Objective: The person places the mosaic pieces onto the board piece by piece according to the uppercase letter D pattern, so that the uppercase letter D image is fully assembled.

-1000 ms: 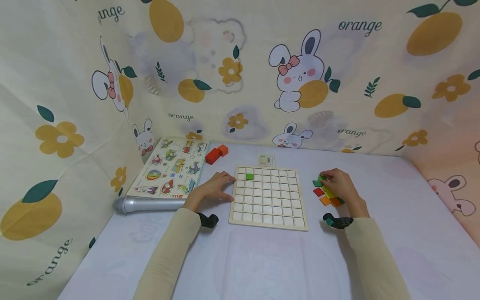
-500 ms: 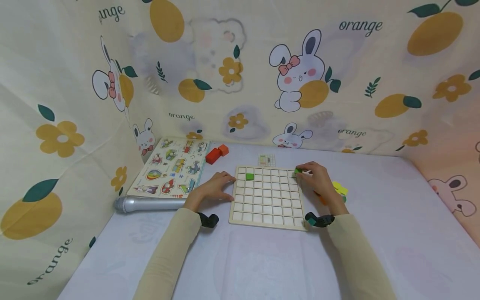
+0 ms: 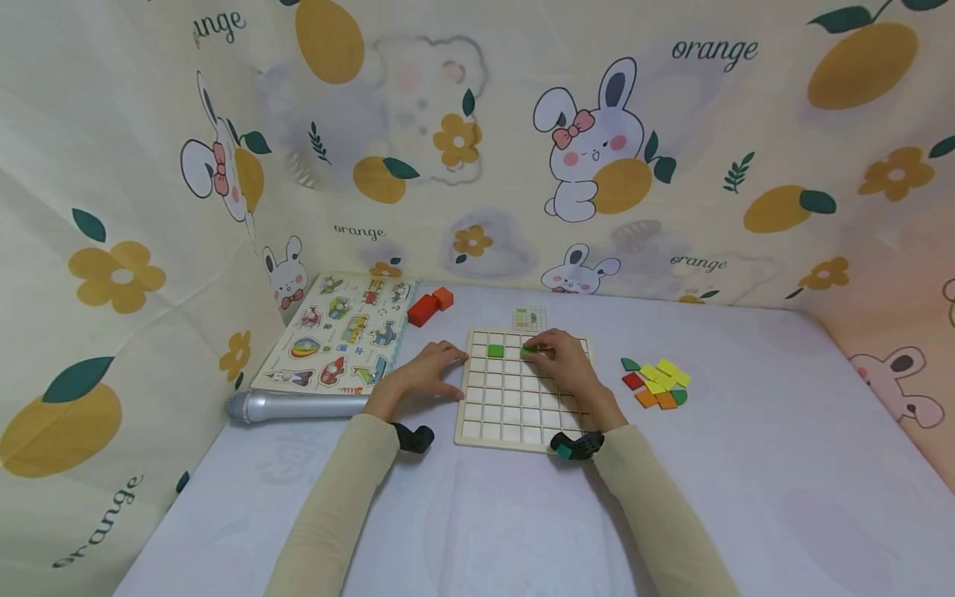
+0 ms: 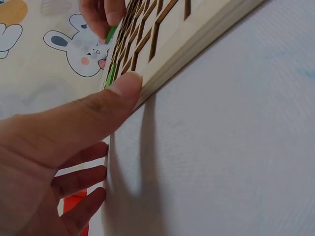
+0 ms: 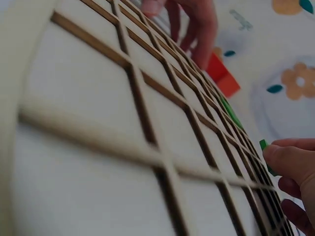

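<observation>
A square wooden grid board (image 3: 477, 430) lies flat on the table. One green tile (image 3: 496, 351) sits in a cell of its second row from the back. Over that same row, farther right, my right hand (image 3: 570, 369) pinches another green tile (image 5: 263, 144) between thumb and fingers; in the right wrist view it stands tilted above the grid. My left hand (image 3: 425, 373) rests against the board's left edge. In the left wrist view its thumb (image 4: 125, 88) touches the rim, with the other fingers spread along the side.
Right of the board lie several loose tiles (image 3: 656, 385), yellow, orange, red and green. A small grid-printed card (image 3: 530, 317) is behind the board. To the left are a picture board (image 3: 346, 332), a silver microphone (image 3: 298, 407), a red block (image 3: 423, 310) and an orange block (image 3: 443, 298).
My right hand has moved left from the loose tiles to above the board, carrying a green tile. The left hand has stayed at the board's edge.
</observation>
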The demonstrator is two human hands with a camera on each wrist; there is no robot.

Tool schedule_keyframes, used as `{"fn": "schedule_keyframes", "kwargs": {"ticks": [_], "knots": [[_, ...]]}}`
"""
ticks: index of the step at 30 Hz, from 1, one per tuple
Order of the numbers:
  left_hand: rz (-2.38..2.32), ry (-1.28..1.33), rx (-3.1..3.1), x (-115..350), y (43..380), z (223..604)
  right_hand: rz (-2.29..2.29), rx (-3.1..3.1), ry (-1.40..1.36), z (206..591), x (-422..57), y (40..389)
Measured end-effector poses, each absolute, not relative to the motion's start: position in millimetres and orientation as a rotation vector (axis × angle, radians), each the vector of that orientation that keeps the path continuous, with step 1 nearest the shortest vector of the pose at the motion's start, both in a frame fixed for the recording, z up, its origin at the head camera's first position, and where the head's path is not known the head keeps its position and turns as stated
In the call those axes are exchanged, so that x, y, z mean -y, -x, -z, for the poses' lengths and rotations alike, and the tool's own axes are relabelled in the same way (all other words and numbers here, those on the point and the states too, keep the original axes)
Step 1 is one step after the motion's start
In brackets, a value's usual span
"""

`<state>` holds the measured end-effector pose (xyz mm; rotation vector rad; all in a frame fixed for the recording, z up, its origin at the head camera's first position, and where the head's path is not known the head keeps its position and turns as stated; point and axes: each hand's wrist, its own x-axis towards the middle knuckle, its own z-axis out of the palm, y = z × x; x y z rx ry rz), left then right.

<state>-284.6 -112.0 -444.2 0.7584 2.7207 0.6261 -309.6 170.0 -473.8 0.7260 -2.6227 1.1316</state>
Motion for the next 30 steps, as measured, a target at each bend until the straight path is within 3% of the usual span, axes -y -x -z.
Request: {"fn": "schedule_keyframes", "kwargs": {"ticks": [10, 30], "knots": [[-0.648, -0.773, -2.712, 112.8, 283.7, 444.2, -1.035, 2.575, -0.747, 480.4, -146.8, 311.2], [-0.658, -0.801, -2.717, 114.2, 285.2, 444.3, -0.968, 2.609, -0.762, 480.8, -144.9, 311.6]]}}
